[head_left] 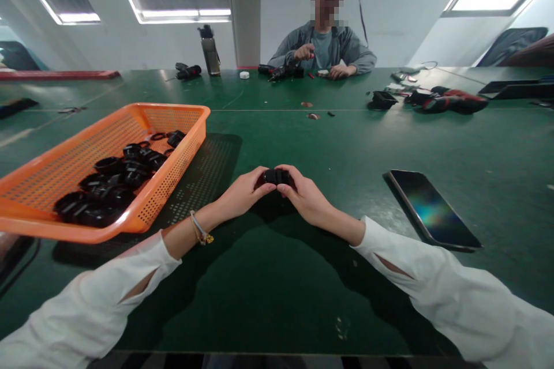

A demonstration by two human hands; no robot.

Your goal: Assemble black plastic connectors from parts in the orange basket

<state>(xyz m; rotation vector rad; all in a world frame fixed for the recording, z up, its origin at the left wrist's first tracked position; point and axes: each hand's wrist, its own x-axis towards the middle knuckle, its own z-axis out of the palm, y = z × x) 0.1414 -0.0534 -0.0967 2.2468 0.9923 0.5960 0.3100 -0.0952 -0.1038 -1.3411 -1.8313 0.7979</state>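
Observation:
Between my two hands, just above the green table (277, 300), is a black ribbed cylindrical part (276, 177). My left hand (244, 191) grips its left end between thumb and fingers. The right end is pinched by my right hand (305, 195), its thumb near the left one. Fingers cover both ends, so whether it is one piece or two joined ones I cannot tell. To the left, an orange perforated basket (173, 190) holds several black round parts (110, 176), some ring-shaped.
A phone (433, 207) lies flat to the right. Across the table sits a person (322, 46) with small items and a dark power tool (283, 72) in front. A bottle (210, 52) stands at the far edge. Red-and-black tools (450, 101) lie at the far right.

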